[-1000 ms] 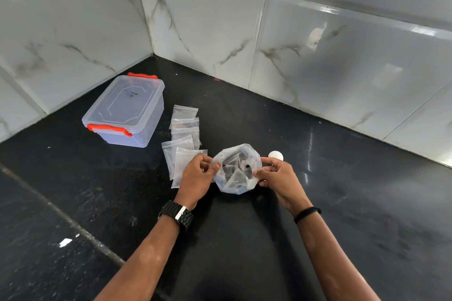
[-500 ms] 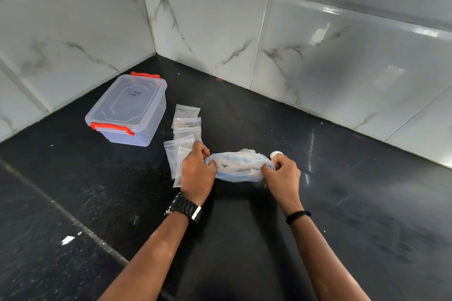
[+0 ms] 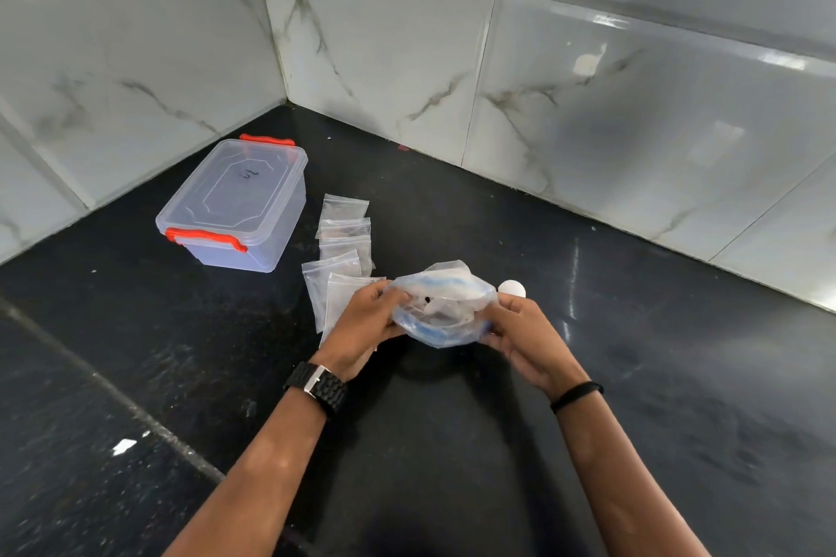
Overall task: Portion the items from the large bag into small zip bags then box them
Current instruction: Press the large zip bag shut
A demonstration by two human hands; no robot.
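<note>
A large clear bag [image 3: 441, 308] with a blue zip strip hangs just above the black counter, its mouth spread towards me. My left hand [image 3: 364, 328] pinches its left rim and my right hand [image 3: 520, 332] pinches its right rim. Dark small items show faintly inside. Several empty small zip bags [image 3: 341, 244] lie in a row on the counter left of the bag, the nearest partly under my left hand. A clear plastic box [image 3: 235, 206] with red latches stands shut at the far left.
A small white round object [image 3: 512, 287] lies on the counter just behind my right hand. Marble-tiled walls meet in a corner behind the box. A seam in the counter [image 3: 113, 393] runs diagonally at the lower left.
The bag went from hanging with its mouth open, to being pulled flat between both hands, to having its mouth spread open again now. Both hands stayed on its rim.
</note>
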